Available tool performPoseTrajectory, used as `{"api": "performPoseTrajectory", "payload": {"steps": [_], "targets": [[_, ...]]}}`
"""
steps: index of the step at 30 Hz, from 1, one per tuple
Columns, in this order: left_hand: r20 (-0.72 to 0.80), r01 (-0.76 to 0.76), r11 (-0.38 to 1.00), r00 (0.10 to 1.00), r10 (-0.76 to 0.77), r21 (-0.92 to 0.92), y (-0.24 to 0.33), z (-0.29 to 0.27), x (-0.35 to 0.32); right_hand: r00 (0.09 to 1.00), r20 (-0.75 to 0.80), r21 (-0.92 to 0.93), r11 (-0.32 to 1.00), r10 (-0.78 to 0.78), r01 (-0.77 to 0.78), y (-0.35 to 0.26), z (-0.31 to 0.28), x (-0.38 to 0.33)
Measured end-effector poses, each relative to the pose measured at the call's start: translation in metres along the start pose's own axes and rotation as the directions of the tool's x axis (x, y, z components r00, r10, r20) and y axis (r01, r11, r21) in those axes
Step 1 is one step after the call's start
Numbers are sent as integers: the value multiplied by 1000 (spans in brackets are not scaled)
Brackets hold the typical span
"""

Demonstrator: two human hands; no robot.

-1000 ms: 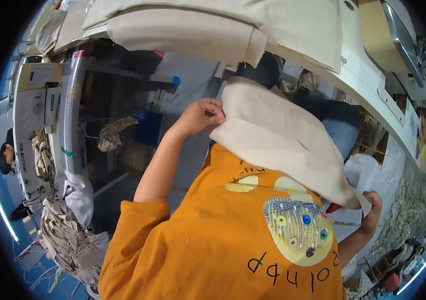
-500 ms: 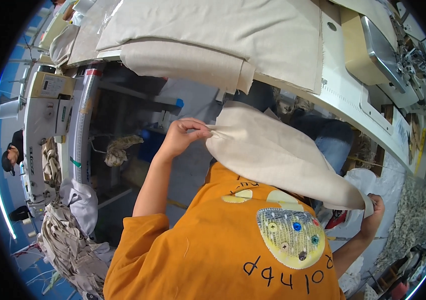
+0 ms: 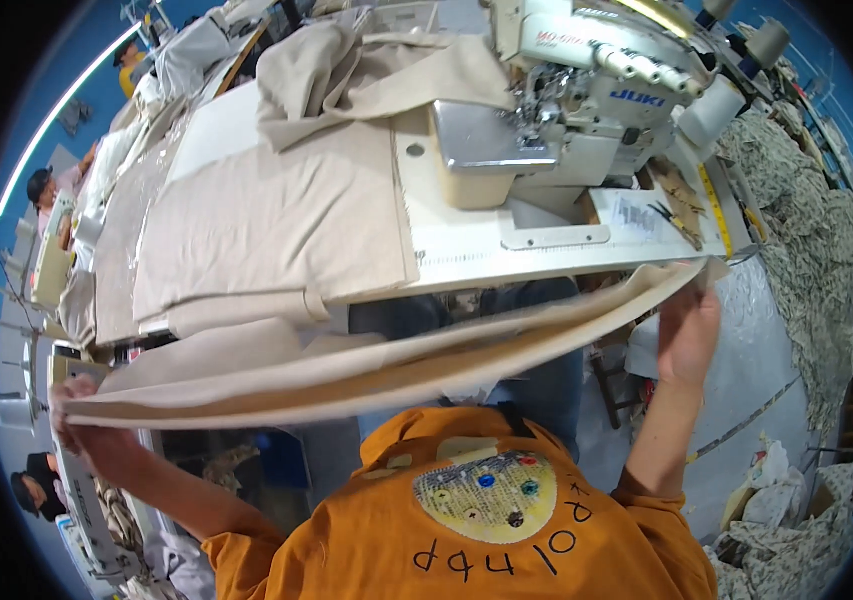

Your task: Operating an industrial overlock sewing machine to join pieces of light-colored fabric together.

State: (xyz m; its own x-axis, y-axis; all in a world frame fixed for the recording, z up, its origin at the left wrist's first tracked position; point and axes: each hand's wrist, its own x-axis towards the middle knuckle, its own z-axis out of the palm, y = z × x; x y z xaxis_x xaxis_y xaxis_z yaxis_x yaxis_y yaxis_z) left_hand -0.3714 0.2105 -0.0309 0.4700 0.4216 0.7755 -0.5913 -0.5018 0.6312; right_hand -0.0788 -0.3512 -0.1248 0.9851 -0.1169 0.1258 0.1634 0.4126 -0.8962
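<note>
A long beige cloth panel (image 3: 212, 362) is stretched between my two hands above my lap, its edges parted along the length. At the far left, my left hand (image 3: 87, 412) is closed on one end, somewhat blurred. My right hand (image 3: 689, 325), higher and to the right, pinches the opposite end near the table's front edge; the cloth partly covers its fingers. Beyond the panel, flat beige cloth pieces (image 3: 277, 220) lie on the white sewing table (image 3: 457, 262).
An overlock sewing machine (image 3: 597, 90) stands at the back of the table, with a metal-topped housing (image 3: 495, 140) beside it. Bunched beige cloth (image 3: 347, 85) lies to its left. Patterned fabric (image 3: 797, 250) is heaped at the right. Other people sit at the far left.
My hands have spread apart, the left outward and the right upward, pulling the hanging cloth into a long taut span. The view has turned toward the sewing machine.
</note>
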Motion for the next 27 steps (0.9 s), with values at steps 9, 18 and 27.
{"api": "performPoseTrajectory", "payload": {"steps": [9, 18, 27], "targets": [[-62, 162, 668, 983, -171, 726, -132, 35, 177, 964, 226, -118, 978, -143, 173, 41, 125, 60], [189, -91, 283, 921, -341, 955, -212, 185, 170, 889, 281, -386, 806, -361, 449, 49, 158, 82], [783, -505, 859, 500, 369, -82, -91, 399, 90, 698, 404, -381, 585, -591, 716, 50, 157, 80]]}}
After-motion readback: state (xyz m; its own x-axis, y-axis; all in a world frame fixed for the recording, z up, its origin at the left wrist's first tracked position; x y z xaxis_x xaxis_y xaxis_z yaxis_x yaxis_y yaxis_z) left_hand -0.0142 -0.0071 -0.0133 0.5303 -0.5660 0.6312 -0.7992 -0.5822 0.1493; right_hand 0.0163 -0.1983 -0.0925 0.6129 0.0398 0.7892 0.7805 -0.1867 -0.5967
